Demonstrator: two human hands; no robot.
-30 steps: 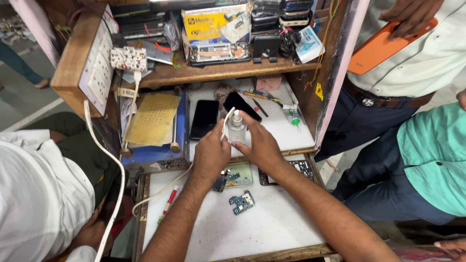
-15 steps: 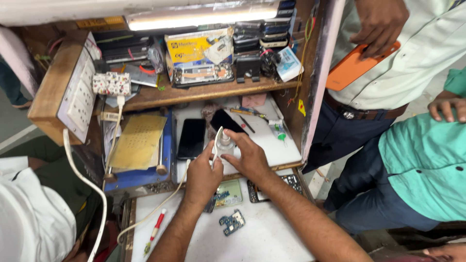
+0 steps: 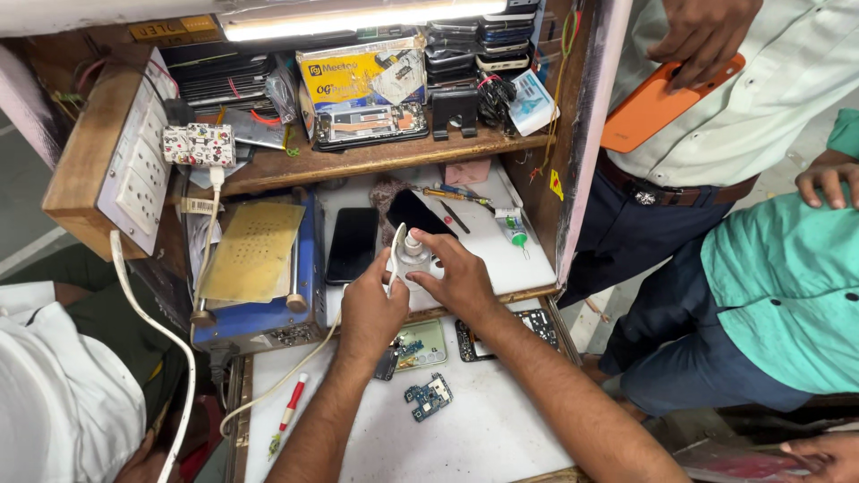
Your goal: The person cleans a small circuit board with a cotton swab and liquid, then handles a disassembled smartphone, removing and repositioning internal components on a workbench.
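Head view looks down on a cramped repair bench with a smooth white top [image 3: 501, 429] and a worn wooden shelf [image 3: 358, 163] above it. Right hand [image 3: 458, 275] is closed around a small clear plastic bottle [image 3: 412, 258] with a pale cap, held upright over the rear of the bench, just in front of two glossy black phones [image 3: 354, 243] lying flat. Left hand [image 3: 371, 313] is curled shut on a thin white tool [image 3: 394, 255] whose tip rises beside the bottle; a white cord [image 3: 286, 380] trails from it across the bench. Below the hands lie an opened phone body with a pale green inside [image 3: 419, 344], a dark open phone frame [image 3: 528, 326] and a small blue circuit board [image 3: 429, 396] with jagged edges. A red-and-white pen [image 3: 291, 410] rests near the cord. To the left sits a blue metal heating plate topped with a yellowed perforated sheet [image 3: 252, 249]. Compared with half a second ago, the hands keep the same grips on bottle and tool; the bench parts lie as before.
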